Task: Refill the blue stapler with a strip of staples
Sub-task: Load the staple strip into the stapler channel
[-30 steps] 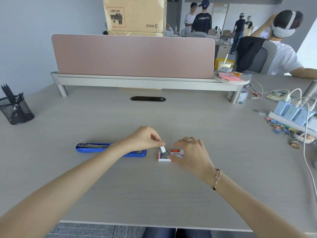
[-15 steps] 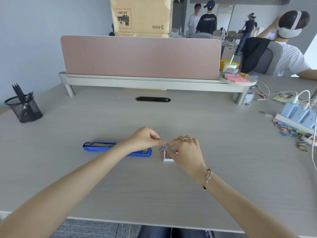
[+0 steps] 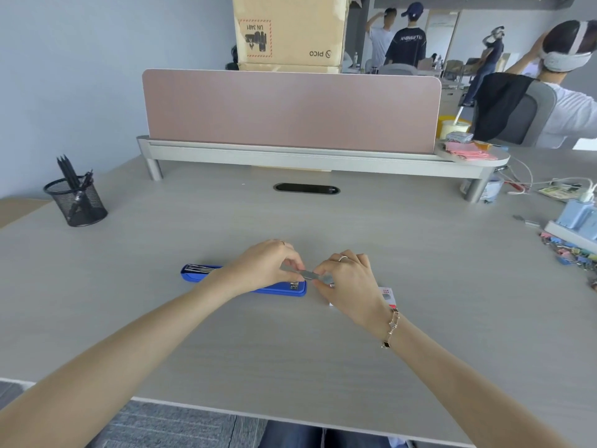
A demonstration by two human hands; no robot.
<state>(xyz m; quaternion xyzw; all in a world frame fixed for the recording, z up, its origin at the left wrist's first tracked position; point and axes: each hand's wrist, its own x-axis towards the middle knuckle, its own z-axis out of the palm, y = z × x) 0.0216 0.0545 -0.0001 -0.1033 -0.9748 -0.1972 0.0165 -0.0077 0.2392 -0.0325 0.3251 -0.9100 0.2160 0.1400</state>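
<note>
The blue stapler [image 3: 193, 274] lies flat and opened out on the desk, its metal staple channel facing up at the left end; my left forearm crosses its middle. A grey strip of staples [image 3: 308, 274] is held level just above the stapler's right end. My left hand [image 3: 268, 266] pinches the strip's left end and my right hand [image 3: 347, 281] pinches its right end. The small white and red staple box [image 3: 387, 294] sits on the desk behind my right wrist, mostly hidden.
A black mesh pen cup [image 3: 76, 202] stands at the far left. A pink divider on a grey shelf [image 3: 290, 156] crosses the back. Chargers, cables and coloured binder clips [image 3: 568, 250] crowd the right edge. People stand and sit beyond the desk.
The staple strip has come out of the box and now hangs between both hands over the stapler's right end. My right hand has left the box, which now lies by my wrist.
</note>
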